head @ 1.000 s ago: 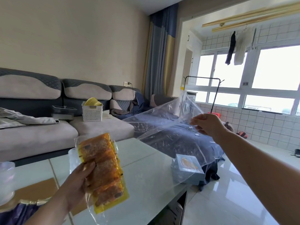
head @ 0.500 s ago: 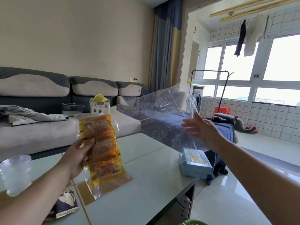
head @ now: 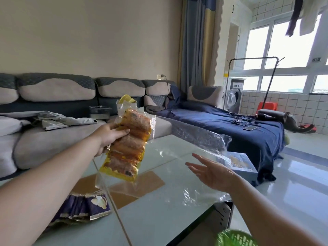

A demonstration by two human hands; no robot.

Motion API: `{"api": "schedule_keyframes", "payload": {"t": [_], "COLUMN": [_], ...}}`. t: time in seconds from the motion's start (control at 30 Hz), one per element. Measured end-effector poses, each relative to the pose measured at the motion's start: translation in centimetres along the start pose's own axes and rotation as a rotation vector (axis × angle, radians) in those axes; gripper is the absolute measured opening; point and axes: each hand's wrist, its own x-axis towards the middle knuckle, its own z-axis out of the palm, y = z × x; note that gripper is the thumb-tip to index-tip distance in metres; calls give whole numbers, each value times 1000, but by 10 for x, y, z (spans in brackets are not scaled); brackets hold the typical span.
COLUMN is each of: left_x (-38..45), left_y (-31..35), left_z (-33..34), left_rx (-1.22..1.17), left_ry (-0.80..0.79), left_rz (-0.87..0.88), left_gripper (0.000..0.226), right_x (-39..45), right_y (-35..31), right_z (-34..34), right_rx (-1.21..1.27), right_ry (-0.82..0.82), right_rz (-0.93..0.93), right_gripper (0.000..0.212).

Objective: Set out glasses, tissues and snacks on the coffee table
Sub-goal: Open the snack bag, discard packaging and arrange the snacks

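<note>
Crinkly plastic wraps the snack pack (head: 126, 144) my left hand (head: 108, 137) clamps mid-length above the table (head: 159, 219); it probably feels light and slippery. My right hand (head: 211, 173) hovers spread, empty, over the clear bag (head: 195, 148).

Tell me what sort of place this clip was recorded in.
A home living room, most likely in a flat: a long grey sectional sofa along the wall, a glass coffee table in front, and a tiled laundry balcony with a washing machine behind.
</note>
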Motion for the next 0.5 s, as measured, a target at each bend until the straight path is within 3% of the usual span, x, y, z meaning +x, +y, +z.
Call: {"api": "schedule_keyframes", "payload": {"t": [0.13, 0.27, 0.5], "left_x": [9, 21, 36], "left_y": [9, 9, 16], "left_z": [11, 18, 39], "left_rx": [89, 148, 242], "left_ry": [-21, -29, -27], "left_rz": [-31, -24, 16], "left_gripper": [46, 43, 39], "right_x": [10, 18, 38], "right_y": [18, 26, 50], "right_z": [-1, -7, -9], "right_rx": [91, 136, 243], "right_ry": [-20, 23, -48], "right_rz": [15, 48, 67], "right_gripper": [97, 78, 89]}}
